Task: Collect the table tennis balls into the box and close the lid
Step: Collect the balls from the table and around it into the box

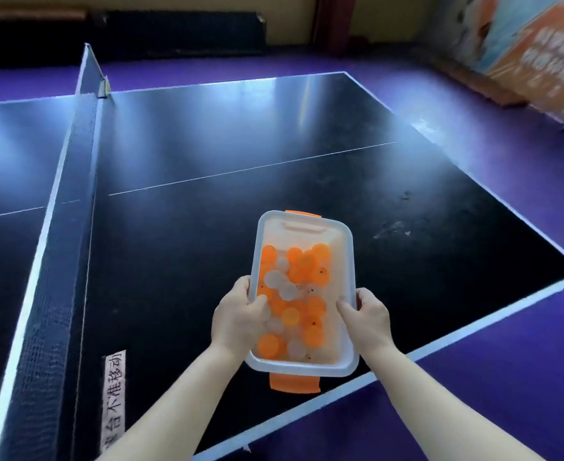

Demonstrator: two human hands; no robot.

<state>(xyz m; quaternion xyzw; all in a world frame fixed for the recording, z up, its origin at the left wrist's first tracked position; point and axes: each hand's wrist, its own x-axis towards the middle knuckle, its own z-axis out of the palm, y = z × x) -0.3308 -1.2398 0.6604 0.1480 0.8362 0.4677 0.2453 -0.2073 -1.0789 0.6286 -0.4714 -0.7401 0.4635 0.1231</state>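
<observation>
A clear plastic box (307, 232) with orange latches at both short ends stands on the dark table tennis table, near its front edge. Its translucent lid (348, 327) lies on top. Through the lid I see several orange and white balls (302, 271) inside. My left hand (237, 314) grips the box's left long edge, thumb on the lid. My right hand (370, 316) grips the right long edge, fingers curled over the rim. The near orange latch (293, 382) sticks out flat toward me.
The net (64, 227) runs along the left, with a white paper label (114, 394) on the table beside it. The table's white-lined edge (457, 341) is just right of the box; purple floor lies beyond. A printed banner (523, 51) leans at the far right.
</observation>
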